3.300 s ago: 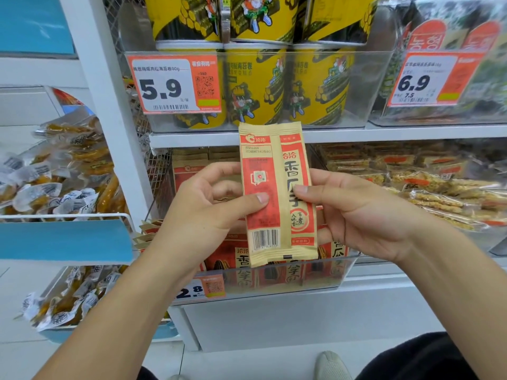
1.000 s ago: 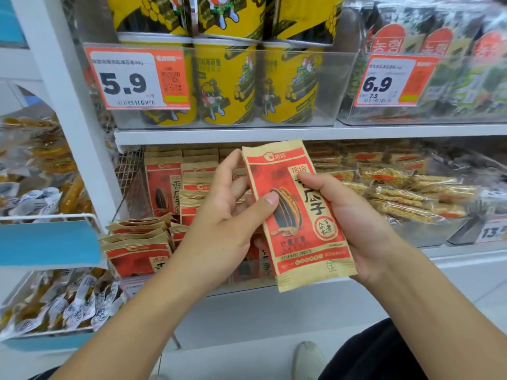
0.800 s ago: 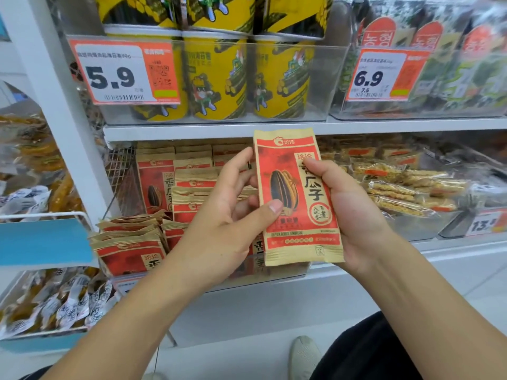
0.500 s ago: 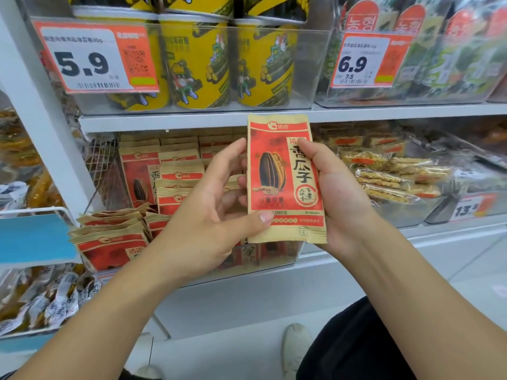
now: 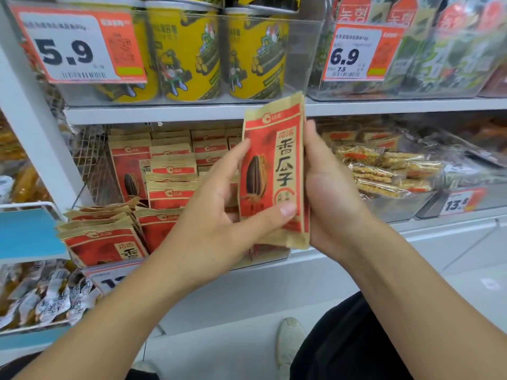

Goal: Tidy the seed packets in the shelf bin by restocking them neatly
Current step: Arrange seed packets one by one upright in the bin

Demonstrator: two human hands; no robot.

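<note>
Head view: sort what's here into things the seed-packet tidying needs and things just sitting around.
Needed:
held seed packet
left hand
right hand
seed packets in the bin
toppled seed packets

Just there:
yellow tubs
5.9 price tag
6.9 price tag
wrapped snack bars

seed packet (image 5: 271, 171) flipped from back to front, turned edge-on
</note>
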